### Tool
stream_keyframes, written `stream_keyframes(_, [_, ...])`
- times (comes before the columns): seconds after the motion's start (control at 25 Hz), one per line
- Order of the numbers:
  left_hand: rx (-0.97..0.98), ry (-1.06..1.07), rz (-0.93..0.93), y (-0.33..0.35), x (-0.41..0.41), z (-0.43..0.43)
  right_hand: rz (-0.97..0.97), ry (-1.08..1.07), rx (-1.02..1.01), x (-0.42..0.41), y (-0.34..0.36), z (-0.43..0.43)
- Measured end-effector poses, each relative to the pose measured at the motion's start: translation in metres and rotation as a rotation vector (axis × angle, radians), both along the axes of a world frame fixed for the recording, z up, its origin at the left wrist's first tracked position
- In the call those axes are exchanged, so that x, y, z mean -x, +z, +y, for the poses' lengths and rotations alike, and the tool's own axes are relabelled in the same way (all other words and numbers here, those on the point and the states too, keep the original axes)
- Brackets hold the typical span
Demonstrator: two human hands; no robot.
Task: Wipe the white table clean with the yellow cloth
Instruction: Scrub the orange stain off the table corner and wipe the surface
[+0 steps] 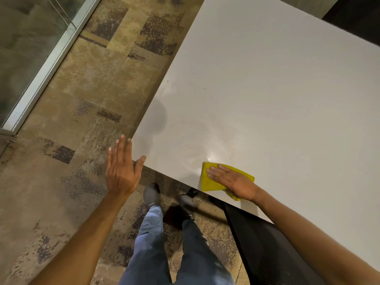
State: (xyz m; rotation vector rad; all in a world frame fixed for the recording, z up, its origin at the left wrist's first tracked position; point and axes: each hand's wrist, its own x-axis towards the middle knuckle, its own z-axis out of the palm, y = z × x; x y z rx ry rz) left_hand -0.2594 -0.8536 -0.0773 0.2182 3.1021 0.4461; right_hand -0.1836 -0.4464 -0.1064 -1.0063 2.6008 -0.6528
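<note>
Yellow cloth lies folded at white table's near edge, right hand pressed flat upon it; left hand spread, empty, beside the table's corner; cloth judged soft, light, best handled under a flat palm.

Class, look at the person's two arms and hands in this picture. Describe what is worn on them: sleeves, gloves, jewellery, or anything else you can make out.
Both forearms are bare as far as the picture shows; no sleeve comes into view. The left hand wears no glove, watch or bracelet. The right hand is also ungloved, with a small dark mark on one finger that may be a ring, too small to tell. The fingernails look short and unpainted.
</note>
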Motion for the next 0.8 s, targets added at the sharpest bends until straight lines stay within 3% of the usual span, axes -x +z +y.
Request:
stream_keyframes(0.4, [-0.007, 0.012, 0.044, -0.008, -0.003, 0.014, 0.108, 0.072, 0.035, 0.051, -0.014, 0.029])
stream_keyframes(0.8, [0.009, 0.094, -0.055, -0.002, 0.004, 0.016, 0.183, 0.106, 0.040, 0.131, -0.015, 0.030])
